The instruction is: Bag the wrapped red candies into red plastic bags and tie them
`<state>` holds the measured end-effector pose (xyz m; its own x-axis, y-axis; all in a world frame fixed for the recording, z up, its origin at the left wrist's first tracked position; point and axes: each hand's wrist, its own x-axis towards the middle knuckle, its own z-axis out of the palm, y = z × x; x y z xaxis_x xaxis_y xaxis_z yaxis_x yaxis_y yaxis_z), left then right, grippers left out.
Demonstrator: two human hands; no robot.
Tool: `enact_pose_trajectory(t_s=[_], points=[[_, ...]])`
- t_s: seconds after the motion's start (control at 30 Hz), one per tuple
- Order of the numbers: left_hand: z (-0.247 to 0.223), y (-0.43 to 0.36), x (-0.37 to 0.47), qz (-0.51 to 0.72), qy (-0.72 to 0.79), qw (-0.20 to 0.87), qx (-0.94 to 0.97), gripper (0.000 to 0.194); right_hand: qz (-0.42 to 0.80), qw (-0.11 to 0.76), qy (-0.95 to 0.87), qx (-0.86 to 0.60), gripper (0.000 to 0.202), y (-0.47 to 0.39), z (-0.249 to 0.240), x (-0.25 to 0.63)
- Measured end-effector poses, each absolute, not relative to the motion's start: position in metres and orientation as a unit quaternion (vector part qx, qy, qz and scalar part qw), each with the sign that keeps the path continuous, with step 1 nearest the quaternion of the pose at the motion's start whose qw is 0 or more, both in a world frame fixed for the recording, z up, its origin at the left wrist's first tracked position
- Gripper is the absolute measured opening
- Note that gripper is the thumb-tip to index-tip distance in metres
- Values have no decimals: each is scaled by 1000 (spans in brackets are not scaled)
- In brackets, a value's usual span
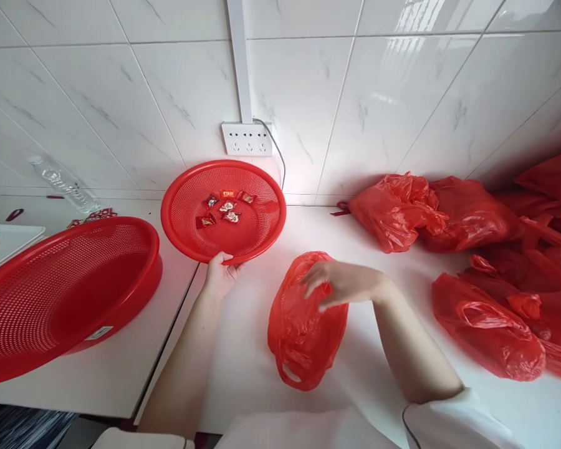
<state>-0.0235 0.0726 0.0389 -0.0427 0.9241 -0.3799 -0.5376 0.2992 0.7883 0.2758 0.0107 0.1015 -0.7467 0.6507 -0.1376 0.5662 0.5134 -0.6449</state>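
Note:
My left hand (221,272) grips the near rim of a round red plastic basket (175,215), its thumb over the edge and the fingers underneath. The basket tilts toward me, and several small wrapped sweets (228,207) lie in it. Over the mouth of a red plastic bag (303,337) hovers my right hand (339,284), its fingers curved and apart with nothing visible between them. The bag stands opened on the white table, one handle loop toward me. Whether the right fingertips touch the bag's far edge I cannot tell.
A larger red basket (107,280) stands at the left, beside a white tray (16,240). A clear bottle (65,184) lies against the tiled wall. Several filled red bags (477,212) crowd the right side. A power strip (247,139) with a cable is on the wall.

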Motion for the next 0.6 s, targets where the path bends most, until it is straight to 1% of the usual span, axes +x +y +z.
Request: enact_pose_trajectory(t_s=[0.07,0.1,0.17,0.23,0.33,0.4,0.5,0.6], points=[[37,71,-25,555,459,657,223,18,333,-24,-885,-324,44,1,78,267],[38,69,-25,555,456,657,230,16,307,-46,-889,-337,54,-3,66,261],[45,67,-27,555,447,658,243,12,247,-63,-889,-380,72,-11,45,249],[56,65,-25,555,438,658,260,13,196,-59,-877,-434,78,-15,33,235],[76,62,-17,550,421,658,295,21,150,-44,-850,-504,67,-12,29,212],[89,60,-10,549,413,656,312,23,132,-34,-842,-521,60,-7,33,198],[103,55,0,542,410,666,308,24,126,-13,-851,-509,56,-1,47,185],[100,53,7,522,398,696,293,21,155,33,-866,-475,47,0,71,188]])
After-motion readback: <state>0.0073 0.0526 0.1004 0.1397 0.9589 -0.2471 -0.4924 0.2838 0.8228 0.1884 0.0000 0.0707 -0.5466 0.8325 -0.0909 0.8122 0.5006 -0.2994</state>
